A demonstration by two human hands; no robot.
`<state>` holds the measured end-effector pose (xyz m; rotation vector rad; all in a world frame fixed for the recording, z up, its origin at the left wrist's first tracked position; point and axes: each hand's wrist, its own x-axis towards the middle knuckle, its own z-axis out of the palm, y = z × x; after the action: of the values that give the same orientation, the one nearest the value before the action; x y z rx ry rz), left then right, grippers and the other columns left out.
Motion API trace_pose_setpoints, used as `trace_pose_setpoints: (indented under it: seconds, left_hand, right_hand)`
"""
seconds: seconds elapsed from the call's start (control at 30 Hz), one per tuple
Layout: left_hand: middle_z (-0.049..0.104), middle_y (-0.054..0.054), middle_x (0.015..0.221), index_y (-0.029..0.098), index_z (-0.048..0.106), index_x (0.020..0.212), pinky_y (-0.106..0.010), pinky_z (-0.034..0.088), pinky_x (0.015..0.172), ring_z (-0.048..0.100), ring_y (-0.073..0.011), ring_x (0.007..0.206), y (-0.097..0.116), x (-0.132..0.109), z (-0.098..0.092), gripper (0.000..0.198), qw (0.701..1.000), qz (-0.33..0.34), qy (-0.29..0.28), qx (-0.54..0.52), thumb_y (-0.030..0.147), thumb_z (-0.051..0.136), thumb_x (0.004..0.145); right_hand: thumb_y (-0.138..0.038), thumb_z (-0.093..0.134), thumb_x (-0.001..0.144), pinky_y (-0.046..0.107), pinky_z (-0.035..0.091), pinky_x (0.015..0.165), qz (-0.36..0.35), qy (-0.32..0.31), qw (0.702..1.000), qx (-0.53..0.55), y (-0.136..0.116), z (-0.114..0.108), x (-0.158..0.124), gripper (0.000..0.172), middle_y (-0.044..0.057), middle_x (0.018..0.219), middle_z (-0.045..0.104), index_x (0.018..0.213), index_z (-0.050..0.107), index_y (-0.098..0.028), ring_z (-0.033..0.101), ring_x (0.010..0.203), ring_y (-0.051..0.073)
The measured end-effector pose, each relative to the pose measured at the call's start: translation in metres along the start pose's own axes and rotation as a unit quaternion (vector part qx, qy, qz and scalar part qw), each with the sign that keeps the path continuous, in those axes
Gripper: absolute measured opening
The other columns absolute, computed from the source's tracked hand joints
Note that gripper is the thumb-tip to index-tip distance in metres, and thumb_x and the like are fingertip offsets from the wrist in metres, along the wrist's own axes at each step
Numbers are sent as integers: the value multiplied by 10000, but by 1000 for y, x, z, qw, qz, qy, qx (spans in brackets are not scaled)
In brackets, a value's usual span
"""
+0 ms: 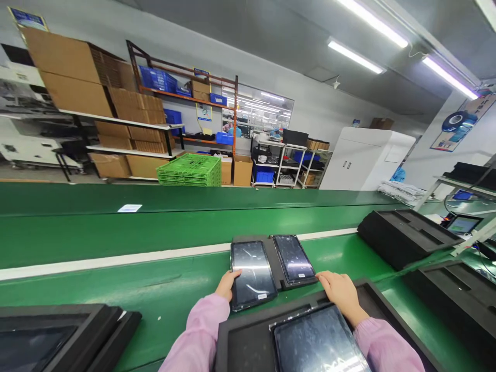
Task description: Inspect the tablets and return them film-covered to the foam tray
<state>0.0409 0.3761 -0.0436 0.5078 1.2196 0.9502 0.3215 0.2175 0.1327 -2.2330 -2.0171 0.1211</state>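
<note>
Surface: green conveyor belt (116, 243) with a white stripe (116, 260); black foam trays (406, 237) at 2 and 8 o'clock.
Room: orange-framed shelving (182, 88) at 11 o'clock, cardboard boxes (65, 67) at 10, stacked green crates (189, 170) at 11, white cabinet (364, 160) at 1.
Tablets: two (253, 275) side by side at 12 o'clock, on the belt.
Left hand (228, 285): fingers clasp the nearer tablet's edge.
Right hand (341, 294): fingers lie extended, released, on a foam tray's rim (248, 341) at 6 o'clock.
</note>
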Motion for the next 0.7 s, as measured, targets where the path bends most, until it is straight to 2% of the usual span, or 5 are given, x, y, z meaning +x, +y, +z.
trace_pose_setpoints:
  seconds: [0.17,0.3,0.37,0.57,0.7]
  left_hand:
    - [600,14,564,139,540,833,-275,492,496,570,-126,456,17,-27,2,104,996,40,-5,-77,161,607,756]
    - [619,-3,541,170,528,833,-295,498,491,596,-163,450,29,-49,-8,183,987,78,25,-142,141,634,687]
    - [614,2,531,177,523,823,-304,505,501,598,-167,446,38,-59,-15,192,981,88,41,-170,146,638,672]
    - [613,19,530,201,521,782,-302,521,557,627,-167,511,80,-97,-44,117,959,127,76,-243,148,592,707]
    - [660,10,615,208,550,824,-311,530,570,625,-160,506,106,-149,-71,139,945,166,94,-266,153,598,705]
  right_hand:
    - [-300,489,858,308,445,726,45,-44,995,74,7,-8,15,182,-6,920,692,958,633,-249,644,820,203]
    - [-243,444,876,221,435,490,74,-61,987,128,4,-13,52,289,51,901,671,1136,533,-156,644,585,142]
    - [-238,443,881,209,425,469,71,-51,986,140,-7,-15,75,335,68,906,657,1195,483,-128,640,581,137]
    - [-270,549,845,269,444,778,8,8,993,121,-64,-30,133,439,114,994,613,1236,466,-86,603,901,199]
    - [-317,512,870,301,386,886,-38,51,992,109,-104,-56,154,417,151,1125,542,1226,492,-102,522,1057,229]
